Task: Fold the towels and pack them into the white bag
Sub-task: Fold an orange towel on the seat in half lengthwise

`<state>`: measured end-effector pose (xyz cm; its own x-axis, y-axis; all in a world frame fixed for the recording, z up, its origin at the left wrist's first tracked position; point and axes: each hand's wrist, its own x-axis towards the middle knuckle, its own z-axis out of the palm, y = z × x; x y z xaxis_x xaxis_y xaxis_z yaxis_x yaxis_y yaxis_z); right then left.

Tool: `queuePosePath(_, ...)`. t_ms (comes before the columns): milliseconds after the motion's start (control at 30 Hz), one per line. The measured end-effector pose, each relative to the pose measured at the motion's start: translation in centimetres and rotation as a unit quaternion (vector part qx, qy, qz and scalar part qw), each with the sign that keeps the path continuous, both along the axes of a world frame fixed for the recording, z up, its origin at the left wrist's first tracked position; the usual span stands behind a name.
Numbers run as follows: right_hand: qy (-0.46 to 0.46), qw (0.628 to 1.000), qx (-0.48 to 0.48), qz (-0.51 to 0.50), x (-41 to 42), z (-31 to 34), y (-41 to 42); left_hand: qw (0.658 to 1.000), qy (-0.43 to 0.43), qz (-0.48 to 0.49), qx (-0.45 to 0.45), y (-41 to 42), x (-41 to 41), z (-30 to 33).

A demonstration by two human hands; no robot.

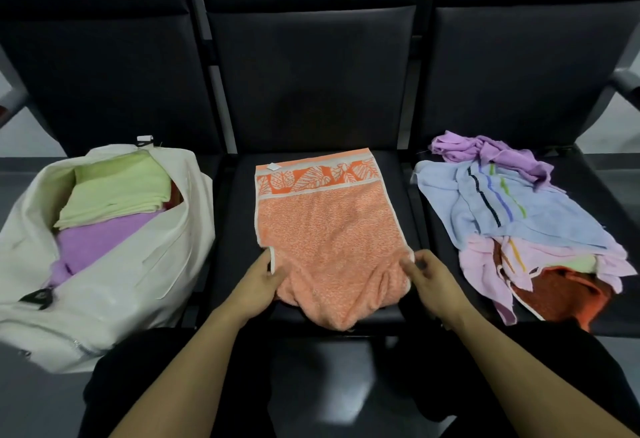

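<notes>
Orange terry towel with leaf-pattern border (325,226) lies flat on middle black padded seat (311,91), near edge bunched. Left hand (258,280) pinches its near-left corner, right hand (427,275) pinches near-right corner, forearms angled inward. White fabric bag (145,264) on left seat holds folded green towel (117,191) atop purple one (100,243). Unfolded towel pile (519,216) on right seat.

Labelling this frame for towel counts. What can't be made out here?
- Head view: white bag hides anything under the green towel and purple towel; its lower left is cut off by the frame edge.
- Pile on the right seat: blue striped towel covers the pieces beneath, so no count is possible.
- Orange towel: near edge bunched; left hand and right hand cover its corners.
</notes>
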<state>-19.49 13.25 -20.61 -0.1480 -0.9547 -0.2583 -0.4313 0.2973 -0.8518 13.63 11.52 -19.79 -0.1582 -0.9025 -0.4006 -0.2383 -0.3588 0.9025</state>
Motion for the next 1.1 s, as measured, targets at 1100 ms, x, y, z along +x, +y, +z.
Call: queuePosePath(1100,0.065,0.984,0.167,-0.021,-1.2,-4.6,6.8,0.937,-0.273,0.141,0.169,7.5,3.3,-6.3)
